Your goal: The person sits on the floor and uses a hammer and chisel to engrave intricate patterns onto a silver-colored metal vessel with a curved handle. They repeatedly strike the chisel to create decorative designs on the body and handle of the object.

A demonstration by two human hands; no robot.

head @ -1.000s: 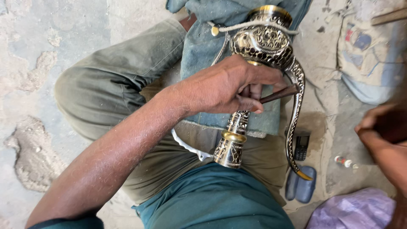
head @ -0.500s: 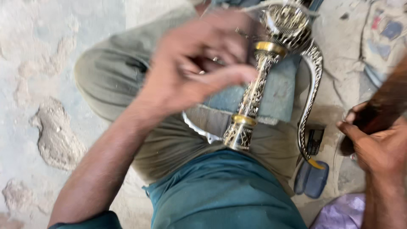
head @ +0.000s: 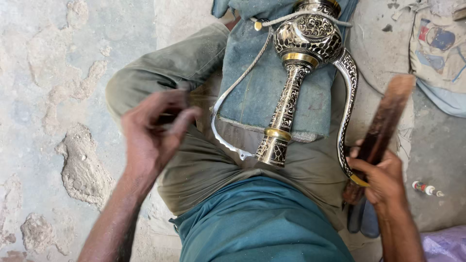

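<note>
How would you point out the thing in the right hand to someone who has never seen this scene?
Start at the engraved brass vessel lying on the person's lap. To its right, the right hand grips a long dark wooden stick. Unlike the vessel's patterned, curved metal handle beside it, the stick is straight, plain and reddish-brown.

Teal shirt (head: 262, 223), olive trousers (head: 194, 63), bare forearms.

L hand (head: 155, 128) raised, maybe pinching; R hand (head: 383, 177) closed.
</note>
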